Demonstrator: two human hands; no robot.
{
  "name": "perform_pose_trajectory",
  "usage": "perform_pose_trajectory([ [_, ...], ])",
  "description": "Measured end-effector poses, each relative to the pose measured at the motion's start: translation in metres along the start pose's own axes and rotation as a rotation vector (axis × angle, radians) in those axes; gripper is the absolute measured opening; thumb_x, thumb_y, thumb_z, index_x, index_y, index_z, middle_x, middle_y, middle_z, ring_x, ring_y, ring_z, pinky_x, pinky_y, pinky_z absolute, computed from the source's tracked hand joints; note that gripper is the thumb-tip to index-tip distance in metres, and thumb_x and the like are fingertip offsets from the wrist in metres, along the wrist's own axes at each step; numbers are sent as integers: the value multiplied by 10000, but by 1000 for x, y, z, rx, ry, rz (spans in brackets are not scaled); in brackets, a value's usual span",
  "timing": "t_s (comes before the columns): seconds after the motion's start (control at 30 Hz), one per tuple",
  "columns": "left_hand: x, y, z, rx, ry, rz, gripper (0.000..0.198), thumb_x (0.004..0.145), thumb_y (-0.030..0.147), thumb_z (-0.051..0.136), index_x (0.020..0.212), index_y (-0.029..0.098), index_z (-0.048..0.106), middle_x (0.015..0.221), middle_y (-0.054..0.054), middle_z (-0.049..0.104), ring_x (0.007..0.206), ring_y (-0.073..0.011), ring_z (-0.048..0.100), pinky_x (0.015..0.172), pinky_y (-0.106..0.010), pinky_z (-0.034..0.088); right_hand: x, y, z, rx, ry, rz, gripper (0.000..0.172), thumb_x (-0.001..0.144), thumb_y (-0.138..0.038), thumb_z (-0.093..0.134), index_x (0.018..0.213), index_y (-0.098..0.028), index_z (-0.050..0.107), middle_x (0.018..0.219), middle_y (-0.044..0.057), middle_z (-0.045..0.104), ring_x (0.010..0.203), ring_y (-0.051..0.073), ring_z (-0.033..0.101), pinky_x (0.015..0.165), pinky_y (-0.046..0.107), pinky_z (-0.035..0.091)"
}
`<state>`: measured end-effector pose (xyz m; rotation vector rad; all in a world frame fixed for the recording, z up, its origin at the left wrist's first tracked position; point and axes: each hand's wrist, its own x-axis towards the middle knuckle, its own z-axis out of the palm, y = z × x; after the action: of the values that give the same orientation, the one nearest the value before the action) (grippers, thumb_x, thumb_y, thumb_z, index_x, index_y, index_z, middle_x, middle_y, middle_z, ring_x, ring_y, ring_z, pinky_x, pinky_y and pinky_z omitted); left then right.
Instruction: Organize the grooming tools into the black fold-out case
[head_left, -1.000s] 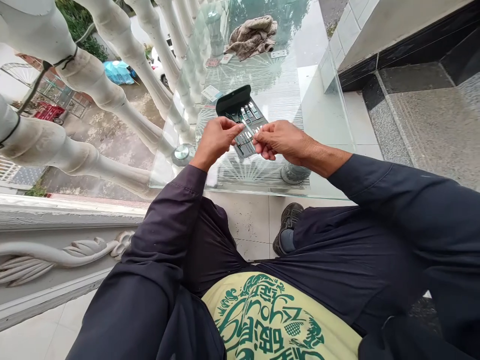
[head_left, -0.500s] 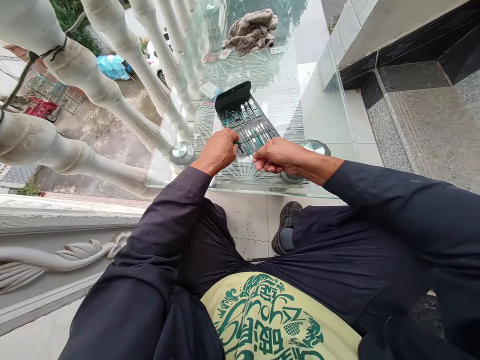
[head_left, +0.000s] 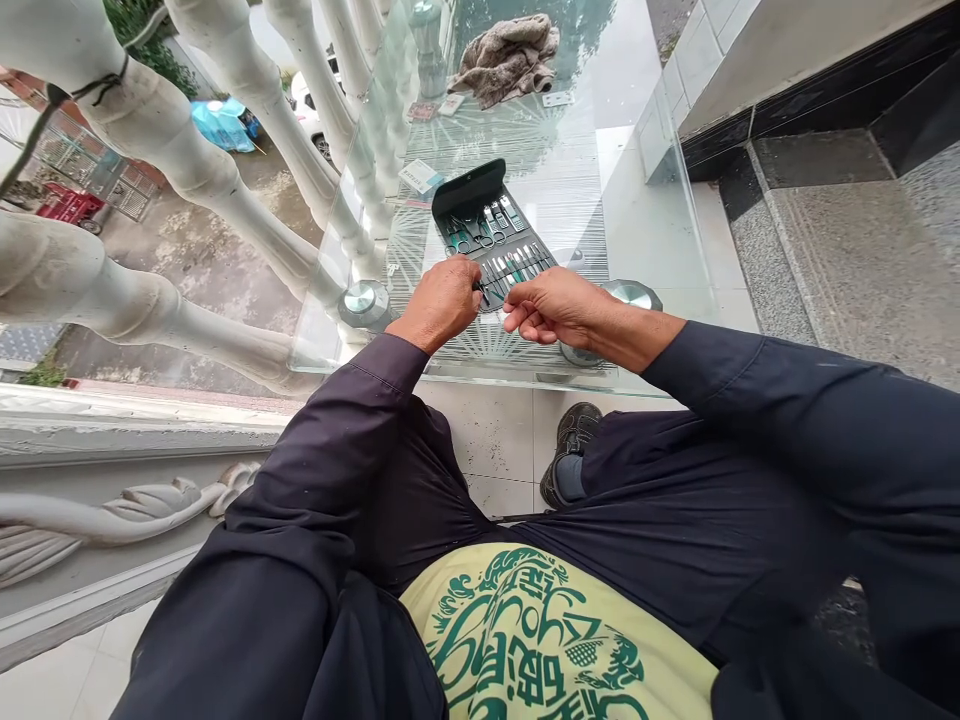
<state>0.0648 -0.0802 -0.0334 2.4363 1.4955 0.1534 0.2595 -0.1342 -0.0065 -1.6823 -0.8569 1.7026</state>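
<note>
An open black manicure set case [head_left: 471,190] lies on the glass table, its lid flap raised at the far side. Small scissors [head_left: 486,238] and nail clippers [head_left: 511,212] sit in its upper half, and a row of slim tools [head_left: 517,265] is tucked along the lower half. My left hand [head_left: 441,300] is closed on the case's near left corner, fingertips mostly hidden. At the near edge of the case, my right hand [head_left: 555,308] has thumb and forefinger pinched beside the slim tools. What that pinch holds is too small to make out.
The glass table [head_left: 652,240] rests on round metal-capped supports [head_left: 365,303]. A crumpled brown cloth [head_left: 506,60] lies farther back, and a small card [head_left: 421,177] is left of the case. White balusters [head_left: 202,190] run along the left; stone steps [head_left: 832,230] are at right.
Both hands stay at the case with barely any movement. A thin greenish tool seen at my right fingertips before is harder to see now. The view has shifted slightly.
</note>
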Motion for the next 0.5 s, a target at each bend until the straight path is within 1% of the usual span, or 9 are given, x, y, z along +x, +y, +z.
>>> perform_pose_trajectory([
  [0.27, -1, 0, 1, 2, 1, 15, 391, 1177, 193, 756, 1520, 270, 927, 1529, -148, 890, 1393, -398, 867, 1244, -528, 680, 1, -2, 3, 14, 28, -23, 334, 1072, 66, 670, 853, -180, 721, 651, 96, 786, 412, 134, 607, 360, 231, 348],
  [0.4, -1, 1, 0, -5, -13, 6, 384, 1162, 179, 775, 1502, 260, 935, 1545, -158, 879, 1459, -423, 847, 1271, -534, 666, 5, 3, 5, 1, 4, -46, 367, 1123, 79, 648, 865, -171, 723, 660, 95, 795, 430, 131, 628, 366, 227, 363],
  [0.5, 0, 1, -2, -19, -22, 9, 380, 1152, 164, 787, 1484, 261, 944, 1537, -153, 879, 1465, -422, 840, 1273, -529, 661, 11, 8, 7, -30, -4, -68, 371, 1165, 69, 652, 889, -169, 724, 686, 104, 811, 444, 133, 655, 369, 231, 364],
])
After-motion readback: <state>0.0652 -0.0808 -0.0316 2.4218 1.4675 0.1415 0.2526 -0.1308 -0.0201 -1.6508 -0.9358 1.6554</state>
